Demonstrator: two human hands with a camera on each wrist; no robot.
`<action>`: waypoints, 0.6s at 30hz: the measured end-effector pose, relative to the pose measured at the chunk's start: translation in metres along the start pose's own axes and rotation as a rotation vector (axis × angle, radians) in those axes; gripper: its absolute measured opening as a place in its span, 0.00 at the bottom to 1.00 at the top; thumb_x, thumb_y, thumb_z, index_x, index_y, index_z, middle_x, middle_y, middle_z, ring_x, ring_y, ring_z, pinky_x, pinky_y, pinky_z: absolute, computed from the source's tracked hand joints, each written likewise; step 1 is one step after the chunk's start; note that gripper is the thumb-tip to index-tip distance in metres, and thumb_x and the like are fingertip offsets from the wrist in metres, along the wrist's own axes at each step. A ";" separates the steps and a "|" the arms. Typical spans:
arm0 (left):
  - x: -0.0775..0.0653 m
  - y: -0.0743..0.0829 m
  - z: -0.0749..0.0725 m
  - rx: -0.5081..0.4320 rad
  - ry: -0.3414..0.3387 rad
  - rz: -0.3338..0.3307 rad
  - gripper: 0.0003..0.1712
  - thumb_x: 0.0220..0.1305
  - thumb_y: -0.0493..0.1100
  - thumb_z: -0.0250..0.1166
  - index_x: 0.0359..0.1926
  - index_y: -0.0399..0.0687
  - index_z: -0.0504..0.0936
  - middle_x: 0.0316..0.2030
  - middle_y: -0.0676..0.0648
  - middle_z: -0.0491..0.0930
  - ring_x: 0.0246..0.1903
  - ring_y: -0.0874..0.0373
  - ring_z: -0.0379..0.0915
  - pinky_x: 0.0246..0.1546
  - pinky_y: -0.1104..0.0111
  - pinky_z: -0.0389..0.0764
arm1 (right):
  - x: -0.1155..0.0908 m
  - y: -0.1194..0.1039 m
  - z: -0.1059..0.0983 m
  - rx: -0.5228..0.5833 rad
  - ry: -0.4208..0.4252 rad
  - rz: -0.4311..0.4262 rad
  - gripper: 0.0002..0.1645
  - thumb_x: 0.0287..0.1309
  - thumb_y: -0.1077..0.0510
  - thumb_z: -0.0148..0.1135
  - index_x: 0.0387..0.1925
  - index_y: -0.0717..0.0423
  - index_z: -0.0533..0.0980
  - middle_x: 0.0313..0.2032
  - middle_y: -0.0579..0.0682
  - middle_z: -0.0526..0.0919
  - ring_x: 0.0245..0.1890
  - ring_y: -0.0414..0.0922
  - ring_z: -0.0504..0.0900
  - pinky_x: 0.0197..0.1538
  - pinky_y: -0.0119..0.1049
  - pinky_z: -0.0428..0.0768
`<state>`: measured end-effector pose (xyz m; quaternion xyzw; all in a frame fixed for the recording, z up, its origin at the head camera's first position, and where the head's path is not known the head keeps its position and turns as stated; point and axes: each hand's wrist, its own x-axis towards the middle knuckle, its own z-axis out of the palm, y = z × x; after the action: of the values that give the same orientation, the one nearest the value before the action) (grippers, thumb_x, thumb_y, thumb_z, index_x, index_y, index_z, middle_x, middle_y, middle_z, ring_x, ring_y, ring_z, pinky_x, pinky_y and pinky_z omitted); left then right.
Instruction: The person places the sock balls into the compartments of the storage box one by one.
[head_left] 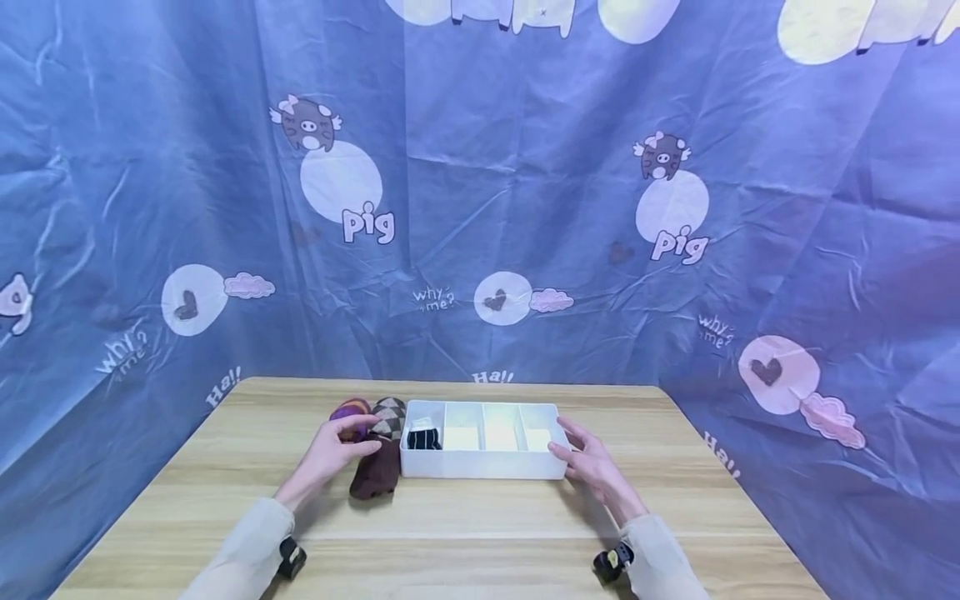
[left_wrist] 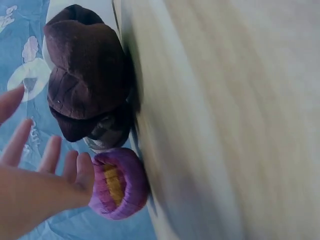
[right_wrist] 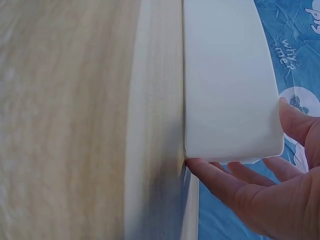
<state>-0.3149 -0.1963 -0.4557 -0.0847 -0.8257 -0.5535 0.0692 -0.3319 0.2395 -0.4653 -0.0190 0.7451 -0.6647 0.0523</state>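
A white divided box stands on the table, with a black-and-white striped rolled sock in its leftmost compartment. My right hand holds the box's right end; in the right wrist view the thumb lies at the rim and the fingers against the end wall. Left of the box lie a dark brown rolled sock, a checkered rolled sock and a purple rolled sock with a yellow band. My left hand is beside these socks, fingers spread, gripping nothing; whether it touches one I cannot tell.
The wooden table runs to a blue printed curtain at the back and both sides. The box's other compartments show only white floors. Each wrist carries a small black camera.
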 end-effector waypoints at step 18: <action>0.005 -0.008 -0.005 -0.106 -0.228 -0.090 0.34 0.51 0.39 0.74 0.60 0.37 0.76 0.51 0.37 0.80 0.48 0.53 0.75 0.47 0.68 0.76 | -0.002 -0.001 0.000 -0.018 -0.001 0.001 0.41 0.64 0.63 0.61 0.74 0.58 0.55 0.72 0.71 0.54 0.56 0.59 0.78 0.55 0.51 0.81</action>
<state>-0.3216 -0.2040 -0.4596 -0.1133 -0.8006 -0.5858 -0.0546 -0.3302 0.2392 -0.4645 -0.0192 0.7510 -0.6579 0.0529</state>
